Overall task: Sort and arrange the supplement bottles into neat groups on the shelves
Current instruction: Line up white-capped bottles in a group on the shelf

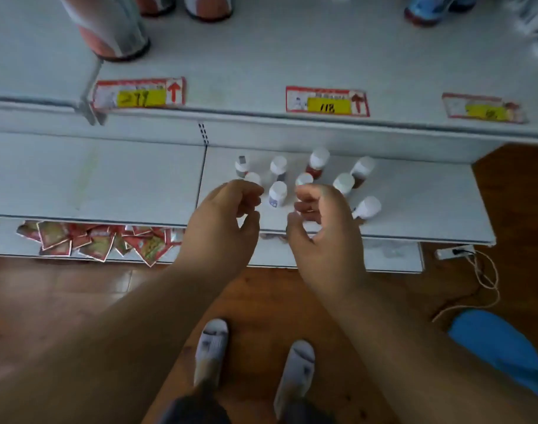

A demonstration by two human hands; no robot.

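- The left hand (228, 209) and right hand (319, 215) hover with fingers loosely curled, holding nothing, either side of a white-capped bottle (277, 193).
- The other supplement bottles (318, 162) stand loosely clustered on the middle shelf (414, 215).
- Risk: packed caps; a careless reach could topple neighbours off the shelf's front edge.
- Red packets (96, 241) lie below; wooden floor (78, 301), cable (481, 280).

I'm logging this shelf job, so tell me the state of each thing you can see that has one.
Left hand: fingers loosely curled, holding nothing.
Right hand: fingers loosely curled, holding nothing.
Small bottles: capped, loosely clustered on the middle shelf.
Bottle at the right edge of the cluster: capped, leaning.
Red packets: in a loose heap on the bottom shelf.
Price tags: stuck along the upper shelf's front.
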